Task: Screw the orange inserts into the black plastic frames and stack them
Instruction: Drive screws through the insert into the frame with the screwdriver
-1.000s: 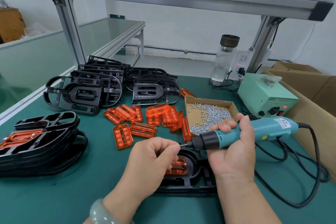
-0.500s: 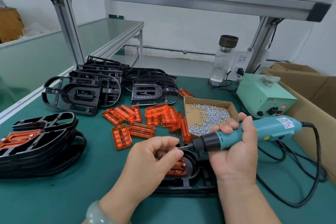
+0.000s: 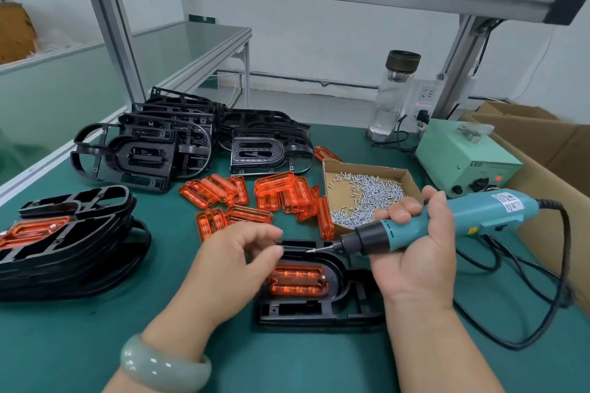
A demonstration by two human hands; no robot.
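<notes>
1. The right hand (image 3: 415,258) is clenched round the driver (image 3: 472,217), held nearly level. A screw (image 3: 311,250) sits on the bit tip, above the frame.
2. The left hand (image 3: 236,265) hovers just beside that tip, its fingers curled and blurred. I cannot tell whether it pinches anything.
3. The frame (image 3: 319,309) lies flat on the mat (image 3: 95,344) before both hands. An insert (image 3: 297,279) is seated in it, with one screw head (image 3: 324,277) showing at its right end.
4. The step, as I judge it, is fastening the insert. The next move calls for tipping the bit down onto an unfilled hole with the frame steadied.
5. Counts:
   - One driver.
   - One box (image 3: 329,188) of screws, too many to count.
   - About a dozen loose inserts (image 3: 277,188), overlapping.
   - One stack (image 3: 73,252) of finished frames at the left, number unclear.
   - Bare frames (image 3: 140,153) heaped behind, uncounted.
</notes>
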